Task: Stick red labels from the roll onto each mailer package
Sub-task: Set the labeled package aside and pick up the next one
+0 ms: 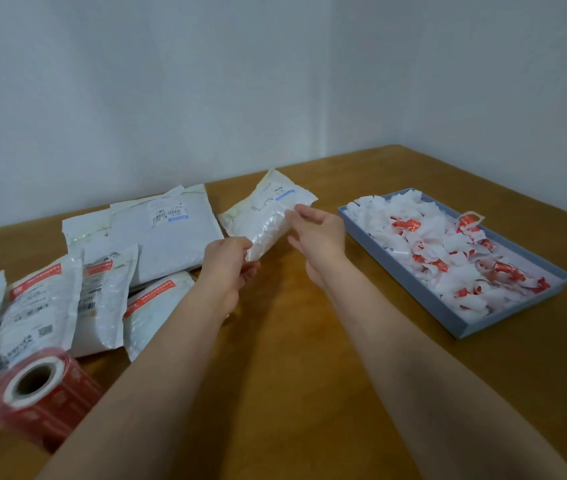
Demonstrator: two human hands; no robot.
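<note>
Red labels are sitting on a fat roll with a white cardboard core [37, 389] at the near left of the brown wooden table [292, 393], lying on its side just in front of the labelled stack. Behind it I am seeing four white plastic mailer packages already carrying red strips [43, 306], overlapping one another, and farther back a larger white padded mailer [171, 244] that is showing no red.

Moving outward, my left hand [228, 268] is curling its fingers round the near bottom end of a small white bubble mailer package [266, 220] and holding it tilted above the table. My right hand [316, 237] is meeting the same mailer's right edge with its fingers loosely bent; whether it is pinching the edge or only touching it, I cannot tell. This mailer is bearing a printed shipping slip but no red label that I can see.

At the far right, a shallow grey-blue tray [448, 313] is holding a heap of white backing scraps with red remnants [448, 251].

My worry is the grip: the mailer is hanging from one end, so its slick film could be slipping or sagging. With both hands busy, the roll is lying free and could be rolling off the near edge.
</note>
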